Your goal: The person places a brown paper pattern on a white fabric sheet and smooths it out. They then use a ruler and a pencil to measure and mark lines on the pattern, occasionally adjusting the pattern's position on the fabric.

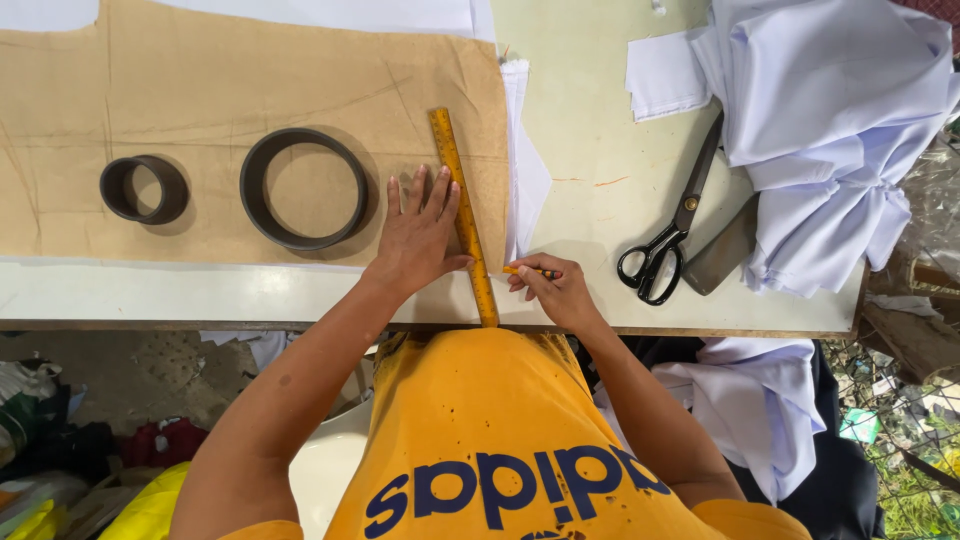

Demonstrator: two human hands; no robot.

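Left hand (418, 232) lay flat, fingers spread, pinning yellow ruler (464, 216) on brown paper pattern (200, 90). Right hand (555, 288) pinched an orange pencil (530, 271) at the ruler's near edge. Best done with firm pressure and the tip tight against the edge. Two dark rigid rings (303, 188) sat left, black scissors (665, 240) on table (600, 150).

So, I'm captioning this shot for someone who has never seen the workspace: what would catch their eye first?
Most striking is the long yellow wooden ruler lying across the edge of the tan paper pattern, pressed flat by the left hand, while the right hand holds an orange pencil beside it. Left of that, a large dark ring and a small dark ring rest on the paper. At right, black-handled scissors lie beside heaped white cloth.
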